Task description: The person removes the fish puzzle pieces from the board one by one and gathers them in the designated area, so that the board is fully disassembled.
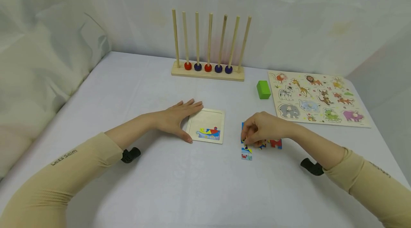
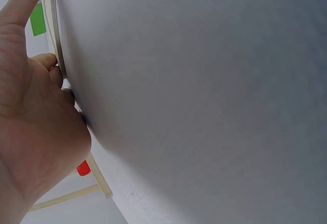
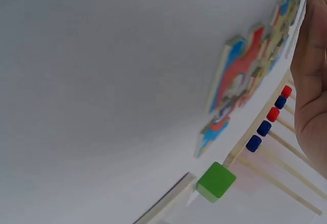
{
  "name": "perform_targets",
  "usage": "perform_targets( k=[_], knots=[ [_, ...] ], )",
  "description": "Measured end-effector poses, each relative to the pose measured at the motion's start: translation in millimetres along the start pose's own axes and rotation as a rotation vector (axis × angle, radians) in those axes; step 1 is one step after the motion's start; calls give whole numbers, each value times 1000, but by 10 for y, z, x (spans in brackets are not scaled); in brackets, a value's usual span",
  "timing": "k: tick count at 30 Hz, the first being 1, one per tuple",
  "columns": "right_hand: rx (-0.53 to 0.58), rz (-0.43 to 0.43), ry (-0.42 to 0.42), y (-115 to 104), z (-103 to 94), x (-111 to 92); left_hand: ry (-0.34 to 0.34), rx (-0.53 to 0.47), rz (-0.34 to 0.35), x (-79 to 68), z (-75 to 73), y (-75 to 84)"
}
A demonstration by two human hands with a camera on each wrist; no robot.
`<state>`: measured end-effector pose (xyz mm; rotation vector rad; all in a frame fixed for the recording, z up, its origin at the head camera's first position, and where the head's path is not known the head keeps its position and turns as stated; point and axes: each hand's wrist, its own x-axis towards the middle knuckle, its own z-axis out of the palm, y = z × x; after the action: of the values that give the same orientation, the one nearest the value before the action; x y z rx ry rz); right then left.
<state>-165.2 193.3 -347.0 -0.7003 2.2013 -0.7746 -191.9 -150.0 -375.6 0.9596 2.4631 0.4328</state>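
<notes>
A square wooden puzzle tray (image 1: 205, 114) lies on the table, with a few joined jigsaw pieces (image 1: 210, 133) in its lower part. My left hand (image 1: 173, 117) rests at the tray's left side, fingers spread along the upper left corner and thumb near the lower left one. In the left wrist view, this hand (image 2: 36, 112) touches the tray's edge. Over the loose pieces to the right, my right hand (image 1: 261, 128) has curled fingers and pinches a puzzle piece (image 1: 246, 146), mostly hidden by the fingertips. Another piece with a red crab (image 1: 246, 156) lies just below.
Other loose puzzle pieces (image 3: 240, 73) lie under and beside the right hand. A green block (image 1: 263, 89) stands beside an animal puzzle board (image 1: 321, 99) at the right. At the back is a wooden peg rack (image 1: 207, 74) with red and dark blue beads.
</notes>
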Motion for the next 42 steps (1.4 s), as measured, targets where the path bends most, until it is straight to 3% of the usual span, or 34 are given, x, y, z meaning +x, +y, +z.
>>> perform_targets(
  k=[11, 29, 42],
  knots=[
    [-47, -136, 91, -264, -64, 265, 1, -7, 1, 1, 7, -27],
    [-114, -163, 44, -619, 159, 727, 2, -21, 28, -17, -16, -20],
    [-159, -162, 38, -623, 259, 817, 15, -18, 53, -4, 3, -48]
  ],
)
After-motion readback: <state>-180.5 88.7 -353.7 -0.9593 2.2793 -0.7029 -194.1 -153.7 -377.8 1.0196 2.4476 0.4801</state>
